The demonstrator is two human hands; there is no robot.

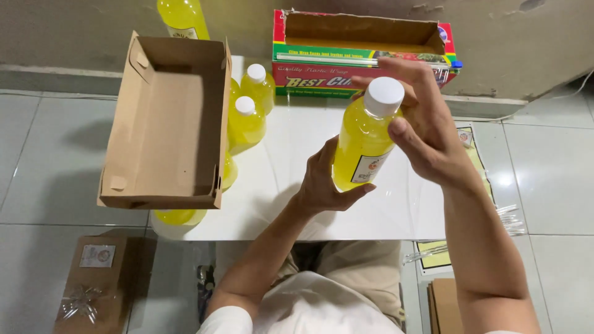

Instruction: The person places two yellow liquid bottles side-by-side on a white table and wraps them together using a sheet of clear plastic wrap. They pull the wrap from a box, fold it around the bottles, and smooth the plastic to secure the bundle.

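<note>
I hold a yellow bottle (365, 139) with a white cap and a small label, tilted above a white table (284, 185). My left hand (322, 179) grips its lower end from underneath. My right hand (427, 130) wraps around its upper part, fingers curled next to the cap. An open cardboard box (167, 117) rests on top of several yellow bottles at the table's left. Two more capped yellow bottles (247, 120) stand just right of that box.
A long open box of plastic wrap (365, 52) lies at the table's far edge by the wall. Another yellow bottle (182, 18) stands behind the cardboard box. A closed brown box with a bow (93, 284) sits on the tiled floor at lower left; flat cardboard (442, 303) lies at lower right.
</note>
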